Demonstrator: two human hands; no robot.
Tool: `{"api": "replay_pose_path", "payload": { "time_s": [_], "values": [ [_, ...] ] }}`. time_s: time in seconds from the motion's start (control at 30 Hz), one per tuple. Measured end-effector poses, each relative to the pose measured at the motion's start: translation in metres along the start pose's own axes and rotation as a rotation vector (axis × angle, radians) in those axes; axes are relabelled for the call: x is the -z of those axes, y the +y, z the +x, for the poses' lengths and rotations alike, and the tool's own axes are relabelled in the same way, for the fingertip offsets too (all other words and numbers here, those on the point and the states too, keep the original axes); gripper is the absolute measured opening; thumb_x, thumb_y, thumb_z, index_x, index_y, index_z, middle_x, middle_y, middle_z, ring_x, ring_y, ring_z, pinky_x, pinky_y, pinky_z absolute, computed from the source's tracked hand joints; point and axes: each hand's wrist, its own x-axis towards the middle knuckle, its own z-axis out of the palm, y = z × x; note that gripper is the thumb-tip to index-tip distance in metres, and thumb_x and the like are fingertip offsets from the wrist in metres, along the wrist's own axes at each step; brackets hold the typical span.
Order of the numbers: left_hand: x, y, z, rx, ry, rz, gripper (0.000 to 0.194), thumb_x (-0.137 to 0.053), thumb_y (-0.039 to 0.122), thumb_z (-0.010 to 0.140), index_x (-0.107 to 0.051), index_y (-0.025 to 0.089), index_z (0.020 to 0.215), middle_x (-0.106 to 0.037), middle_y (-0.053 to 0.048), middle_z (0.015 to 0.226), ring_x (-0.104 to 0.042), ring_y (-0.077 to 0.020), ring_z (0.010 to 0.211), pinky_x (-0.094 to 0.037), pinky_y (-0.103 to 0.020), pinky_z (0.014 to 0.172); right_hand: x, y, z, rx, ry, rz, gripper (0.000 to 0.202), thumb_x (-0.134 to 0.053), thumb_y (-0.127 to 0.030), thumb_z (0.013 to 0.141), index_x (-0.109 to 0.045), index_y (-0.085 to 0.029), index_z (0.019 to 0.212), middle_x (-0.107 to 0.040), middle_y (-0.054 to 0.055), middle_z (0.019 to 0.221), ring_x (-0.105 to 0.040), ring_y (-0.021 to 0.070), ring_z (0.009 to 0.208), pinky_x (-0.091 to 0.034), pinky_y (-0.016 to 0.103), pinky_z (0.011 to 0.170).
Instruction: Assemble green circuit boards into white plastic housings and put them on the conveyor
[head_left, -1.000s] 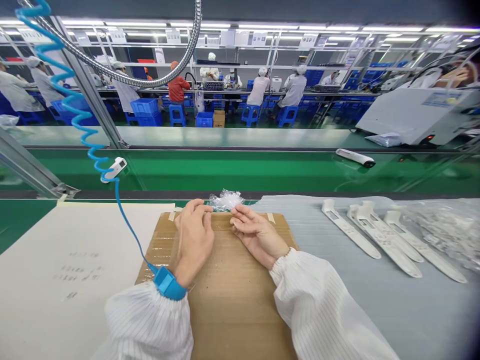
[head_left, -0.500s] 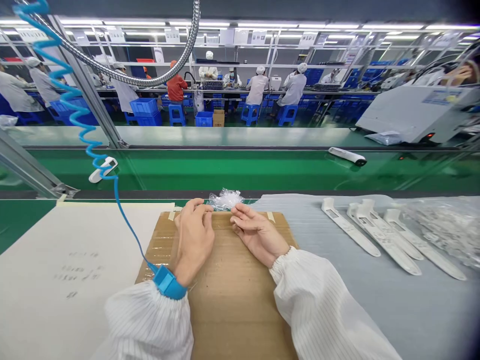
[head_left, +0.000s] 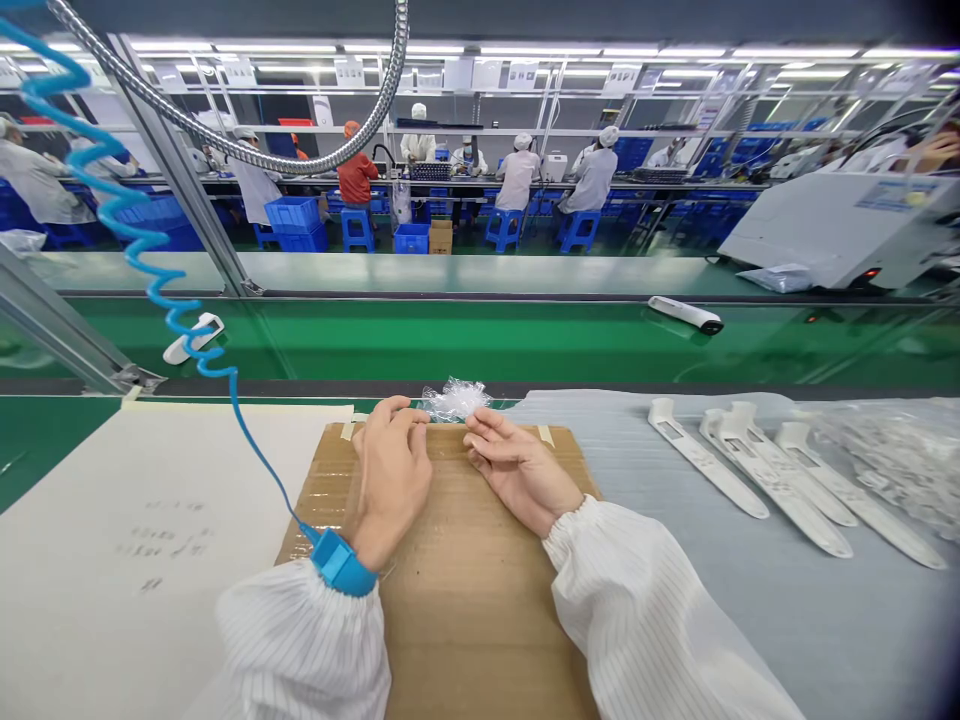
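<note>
A brown cardboard sheet [head_left: 480, 600] lies in front of me, with tape at its far corners. My left hand [head_left: 394, 470] rests over its far left part, fingers curled; whatever they may hold is hidden. On that wrist is a blue band [head_left: 343, 563] with a coiled cord. My right hand [head_left: 521, 465] hovers over the far right part, palm turned inward, fingers loosely bent and apart, holding nothing visible. Just beyond the fingertips of both hands sits a crumpled clear plastic clump [head_left: 455, 398].
White elongated shells [head_left: 709, 460] and a clear bag of small parts [head_left: 900, 465] lie at right. White paper [head_left: 172, 490] is at left. A green conveyor [head_left: 450, 340] beyond carries two white devices. A metal post [head_left: 180, 165] rises at left; people sit farther back.
The two devices on the conveyor have shifted left. The view has moved slightly, and the coiled cord hangs a little differently. Both hands keep nearly the same pose.
</note>
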Motion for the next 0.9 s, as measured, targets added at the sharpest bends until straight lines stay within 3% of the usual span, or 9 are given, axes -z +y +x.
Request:
{"api": "replay_pose_path", "payload": {
  "time_s": [0.5,0.7,0.9],
  "values": [
    [-0.001,-0.003,-0.001,-0.010,0.008,-0.037,0.027,-0.045,0.006,0.082,-0.066,0.018,0.093,-0.058,-0.011,0.122,-0.057,-0.0259,0.119,-0.046,-0.047,0.104,0.013,0.006,0.005,0.037,-0.042,-0.030,0.048,-0.081,0.001,0.053,-0.073,-0.021,0.095,-0.067,0.002,0.105,-0.062,0.0123,0.089,-0.048,0.025,0.083],
    [0.001,0.000,-0.001,0.014,-0.001,-0.122,0.029,-0.046,0.000,0.078,-0.066,0.016,0.092,-0.055,-0.011,0.126,-0.063,-0.0213,0.103,-0.057,-0.036,0.085,0.013,0.006,0.005,0.046,-0.066,-0.046,0.043,-0.084,-0.004,0.057,-0.073,-0.022,0.094,-0.068,0.001,0.104,-0.060,0.0106,0.082,-0.049,0.025,0.083],
    [0.003,0.004,0.000,0.030,0.014,-0.132,0.028,-0.050,-0.003,0.075,-0.066,0.016,0.088,-0.057,-0.010,0.124,-0.065,-0.0194,0.097,-0.058,-0.033,0.079,0.012,0.008,0.006,0.053,-0.059,-0.038,0.043,-0.087,-0.005,0.057,-0.073,-0.022,0.094,-0.068,0.001,0.104,-0.059,0.0093,0.081,-0.049,0.023,0.081]
  ]
}}
